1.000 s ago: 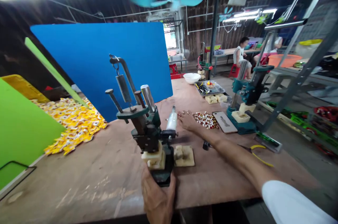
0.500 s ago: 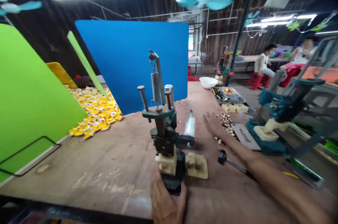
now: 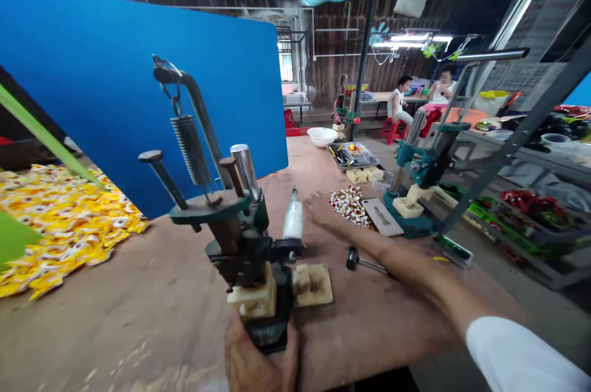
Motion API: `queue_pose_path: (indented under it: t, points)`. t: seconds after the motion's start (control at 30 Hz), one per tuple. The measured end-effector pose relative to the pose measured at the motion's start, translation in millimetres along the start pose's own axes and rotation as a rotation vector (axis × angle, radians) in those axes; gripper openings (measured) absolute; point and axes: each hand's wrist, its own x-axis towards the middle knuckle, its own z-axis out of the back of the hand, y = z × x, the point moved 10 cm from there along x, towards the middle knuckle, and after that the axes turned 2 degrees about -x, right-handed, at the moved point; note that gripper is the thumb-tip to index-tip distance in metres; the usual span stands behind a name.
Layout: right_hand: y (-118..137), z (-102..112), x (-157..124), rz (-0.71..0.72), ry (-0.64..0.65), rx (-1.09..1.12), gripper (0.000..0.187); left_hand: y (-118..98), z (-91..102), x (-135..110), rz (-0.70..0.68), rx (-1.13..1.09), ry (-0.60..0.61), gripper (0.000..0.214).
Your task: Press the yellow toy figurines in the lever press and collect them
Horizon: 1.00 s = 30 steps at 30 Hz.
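Note:
A dark green hand press (image 3: 240,244) with a coil spring and a lever stands on the wooden table. My left hand (image 3: 256,358) is wrapped around the front of its base, thumb on the right side. Pale moulded blocks (image 3: 253,296) sit in the press above that hand. My right hand (image 3: 323,213) is stretched out over the tabletop, fingers apart and somewhat blurred, with no object seen in it. It lies between a clear bottle (image 3: 293,220) and a pile of small white and red-brown pieces (image 3: 351,204).
A black-headed mallet (image 3: 353,258) lies beside my right forearm. Near the press is a cream mould block (image 3: 314,284). A second press (image 3: 410,220) stands right. Yellow-and-white pieces (image 3: 78,220) are heaped left by a blue panel (image 3: 207,96). Two people sit far back.
The view has swung to the right and closer to the press. My left hand stays on the base. My right hand remains between bottle and pile, and more of the pile shows.

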Motion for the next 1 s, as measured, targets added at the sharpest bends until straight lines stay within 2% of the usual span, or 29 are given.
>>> queue_pose_path:
  t: [0.1, 0.2, 0.3, 0.4, 0.47, 0.53, 0.63, 0.77, 0.9, 1.0]
  points:
    - [-27.9, 2.3, -7.5, -0.076, -0.007, 0.051, 0.043, -3.7, 3.0, 0.3, 0.006, 0.007, 0.023, 0.11]
    - [-66.5, 9.5, -26.0, -0.146, -0.022, 0.1, 0.044, -8.9, 4.9, 1.3, -0.004, -0.001, 0.039, 0.11]
    - [-108.8, 22.6, -59.6, -0.229, -0.052, 0.126, 0.041, -9.9, 6.5, 1.4, 0.001, -0.005, 0.04, 0.109]
    - [-138.2, 29.9, -108.5, -0.32, -0.066, 0.127, 0.053, -7.5, 5.9, 1.1, 0.014, -0.014, 0.047, 0.112]
    - [-143.0, 22.8, -142.4, -0.352, -0.04, 0.124, 0.059, -6.0, 5.5, 1.3, 0.023, -0.022, 0.047, 0.113]
    - [-139.7, 6.2, -170.7, -0.374, 0.005, 0.119, 0.069, -6.2, 5.2, 1.8, 0.026, -0.029, 0.047, 0.113]
    - [-131.9, -21.4, -195.9, -0.401, 0.051, 0.11, 0.078, -8.9, 4.7, 2.3, 0.021, -0.047, 0.053, 0.112]
    - [-134.0, -35.8, -203.2, -0.397, 0.073, 0.133, 0.08, -10.2, 5.6, 0.9, 0.021, -0.043, 0.052, 0.112]
    - [-152.2, -27.2, -196.1, -0.381, 0.106, 0.179, 0.093, -11.5, 7.8, 0.1, -0.001, -0.036, 0.051, 0.107]
    - [-166.0, -13.6, -175.0, -0.377, 0.064, 0.182, 0.068, -11.6, 9.4, 1.0, -0.001, -0.031, 0.041, 0.106]
